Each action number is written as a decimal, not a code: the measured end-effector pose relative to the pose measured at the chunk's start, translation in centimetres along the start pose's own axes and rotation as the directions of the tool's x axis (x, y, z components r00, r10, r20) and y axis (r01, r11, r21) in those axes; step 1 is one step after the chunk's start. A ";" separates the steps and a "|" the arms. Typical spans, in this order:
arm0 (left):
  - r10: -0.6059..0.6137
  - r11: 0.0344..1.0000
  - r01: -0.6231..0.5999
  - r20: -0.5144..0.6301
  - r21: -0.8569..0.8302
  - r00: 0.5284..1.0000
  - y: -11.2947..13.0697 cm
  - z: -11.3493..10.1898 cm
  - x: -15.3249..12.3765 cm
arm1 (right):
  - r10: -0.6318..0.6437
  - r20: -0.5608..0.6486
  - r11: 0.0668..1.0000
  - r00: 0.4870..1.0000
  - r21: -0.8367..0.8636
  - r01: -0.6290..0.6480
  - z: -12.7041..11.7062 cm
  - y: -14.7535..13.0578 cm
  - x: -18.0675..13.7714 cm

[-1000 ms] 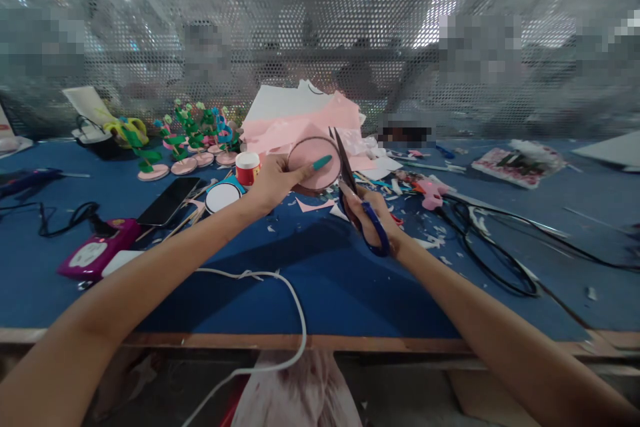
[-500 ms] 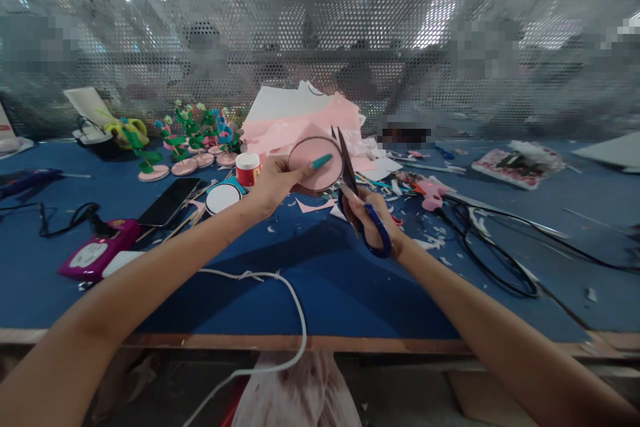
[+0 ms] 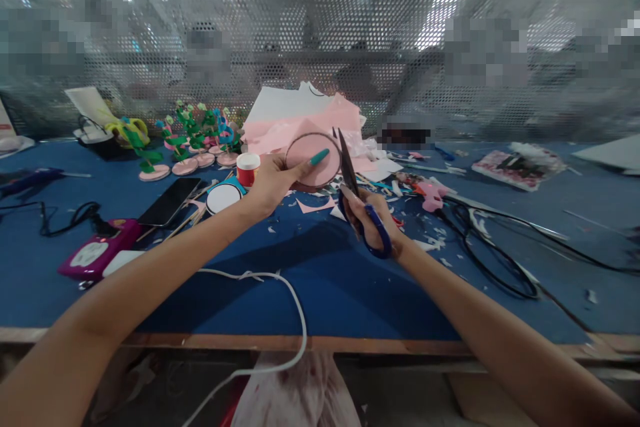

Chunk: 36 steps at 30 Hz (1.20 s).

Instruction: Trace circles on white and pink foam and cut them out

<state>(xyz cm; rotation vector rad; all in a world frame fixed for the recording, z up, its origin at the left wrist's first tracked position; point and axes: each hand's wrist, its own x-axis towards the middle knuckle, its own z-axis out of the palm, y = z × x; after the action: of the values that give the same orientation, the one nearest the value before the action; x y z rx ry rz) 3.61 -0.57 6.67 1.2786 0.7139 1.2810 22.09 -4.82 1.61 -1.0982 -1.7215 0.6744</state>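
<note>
My left hand [image 3: 277, 185] pinches a round pink disc [image 3: 306, 148] with a dark rim line, thumb flat on its face and the fingers hidden behind. In my right hand [image 3: 377, 210] is a pair of scissors [image 3: 350, 170] with blue handles, the blades pointing up and slightly parted. The blades stand beside the disc's right edge; whether they touch it I cannot tell. Behind the disc lie pink and white sheets [image 3: 280, 107]. A red jar with a white lid [image 3: 248, 170] stands just left of my left hand, near a white disc with a dark rim [image 3: 223, 199].
Several paper flowers on pink bases [image 3: 185, 165] stand at the back left. A phone [image 3: 170, 201] and a purple power strip [image 3: 103, 250] lie at left, with a white cable [image 3: 280, 275] across the front. Paper scraps and a pink glue gun [image 3: 431, 195] with black cord lie at right.
My left hand has shifted the pink disc slightly to the left, widening the gap to the scissors a little. My right hand has hardly moved.
</note>
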 end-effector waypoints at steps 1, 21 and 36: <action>0.002 1.000 -0.002 0.000 0.007 1.000 0.0 0.0 0.0 | 0.000 -0.009 1.000 1.000 -0.012 0.000 0.0 0.0 0.0; 0.073 0.993 -0.073 0.012 0.096 0.997 0.0 -0.4 0.3 | -0.023 -0.045 0.985 0.999 -0.172 0.015 -0.3 -0.9 0.3; 0.114 0.987 -0.115 0.017 0.114 0.993 -0.3 -0.9 0.8 | -0.042 -0.059 0.982 0.997 -0.189 0.030 -0.3 -1.3 0.2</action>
<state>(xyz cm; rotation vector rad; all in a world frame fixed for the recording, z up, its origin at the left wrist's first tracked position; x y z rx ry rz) 3.06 0.51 6.43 1.4365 0.7239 1.3405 21.81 -5.21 2.90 -1.2015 -1.7742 0.4566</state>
